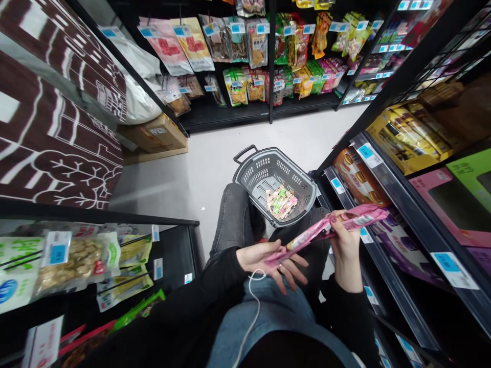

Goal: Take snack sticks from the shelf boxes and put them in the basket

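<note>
"Where's the packet on your feed?"

"I have the long, flat, glossy pink plastic packet [303, 240] on the near side of the grey perforated plastic basket [264, 174]. Its long axis slants across the basket's near right corner, 1 end over the left palm, the other out past the right hand."

"And the 2 hands?"

"The right hand [345, 240], just off that basket corner, pinches the packet partway along. The left hand [278, 271], nearer me than the basket's near rim, has its fingers spread under the packet's end. I can't tell which is closer to the basket."

"Room?"

"Tight right of the basket: the dark metal shelf rail [406, 209] is there, and I can't tell whether the packet's far tip touches it. Left of the basket and beyond it I see open pale grey floor [207, 148]. The basket's top is open above small green, pink and tan wrapped pieces [284, 202]."
</note>
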The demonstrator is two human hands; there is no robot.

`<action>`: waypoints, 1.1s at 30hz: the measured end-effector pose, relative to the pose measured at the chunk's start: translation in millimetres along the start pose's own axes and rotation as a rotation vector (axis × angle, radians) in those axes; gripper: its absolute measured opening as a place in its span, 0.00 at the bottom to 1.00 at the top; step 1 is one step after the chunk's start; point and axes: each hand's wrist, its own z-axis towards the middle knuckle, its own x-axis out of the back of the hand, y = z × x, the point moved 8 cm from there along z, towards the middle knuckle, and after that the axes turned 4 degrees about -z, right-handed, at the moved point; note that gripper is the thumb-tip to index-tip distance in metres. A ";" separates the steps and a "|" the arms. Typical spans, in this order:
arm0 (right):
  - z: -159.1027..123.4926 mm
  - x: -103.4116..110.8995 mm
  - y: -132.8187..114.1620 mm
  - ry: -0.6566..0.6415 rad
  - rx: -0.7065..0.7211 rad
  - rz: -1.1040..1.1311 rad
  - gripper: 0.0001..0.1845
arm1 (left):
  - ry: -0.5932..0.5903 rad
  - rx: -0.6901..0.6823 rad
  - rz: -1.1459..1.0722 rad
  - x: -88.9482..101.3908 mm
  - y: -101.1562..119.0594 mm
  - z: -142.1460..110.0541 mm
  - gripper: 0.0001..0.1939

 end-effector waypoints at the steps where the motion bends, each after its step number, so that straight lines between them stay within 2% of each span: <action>1: -0.3 -2.2 0.8 -0.020 0.004 0.028 0.11 | -0.012 0.018 -0.016 -0.9 0.0 4.3 0.37; 3: -0.3 -0.7 3.3 -0.017 0.012 0.033 0.12 | 0.082 -0.008 0.013 5.7 5.5 10.9 0.29; 5: 0.3 7.1 7.6 0.024 -0.001 -0.009 0.14 | 0.277 -0.087 0.104 17.9 17.4 11.4 0.24; 8: 0.1 19.5 14.7 0.054 -0.051 -0.052 0.19 | 0.552 -0.188 0.345 28.2 39.4 2.5 0.21; 10: -1.6 21.5 16.3 0.002 -0.065 -0.042 0.22 | 0.642 -0.199 0.490 27.5 49.8 -2.4 0.19; 12: -4.9 22.8 15.4 -0.043 -0.064 -0.039 0.23 | 0.689 -0.194 0.576 26.8 55.4 -5.8 0.18; 15: -11.6 30.9 16.5 -0.020 -0.103 -0.100 0.17 | 0.705 -0.176 0.664 28.1 55.8 -9.3 0.18; 17: -16.0 39.2 17.7 0.036 -0.123 -0.154 0.11 | 0.633 -0.135 0.650 29.0 46.9 -8.2 0.19; 20: -20.5 48.5 18.8 0.119 -0.103 -0.175 0.09 | 0.498 -0.038 0.538 31.5 25.6 -6.1 0.23; 23: -20.3 52.7 24.0 0.205 -0.078 -0.164 0.10 | 0.536 0.010 0.532 42.5 16.6 -8.7 0.25; 26: -16.5 63.5 31.0 0.354 -0.071 -0.165 0.12 | 0.642 -0.018 0.659 59.3 28.1 -9.9 0.24; 29: -13.7 84.3 38.0 0.502 -0.116 -0.139 0.14 | 0.758 -0.060 0.846 85.1 54.0 -6.0 0.22; 31: -14.0 98.9 40.3 0.550 -0.143 -0.095 0.16 | 0.829 -0.073 0.966 106.1 73.7 1.7 0.21; 33: -16.1 108.6 41.8 0.539 -0.167 -0.074 0.16 | 0.875 -0.070 1.035 126.0 90.6 14.5 0.20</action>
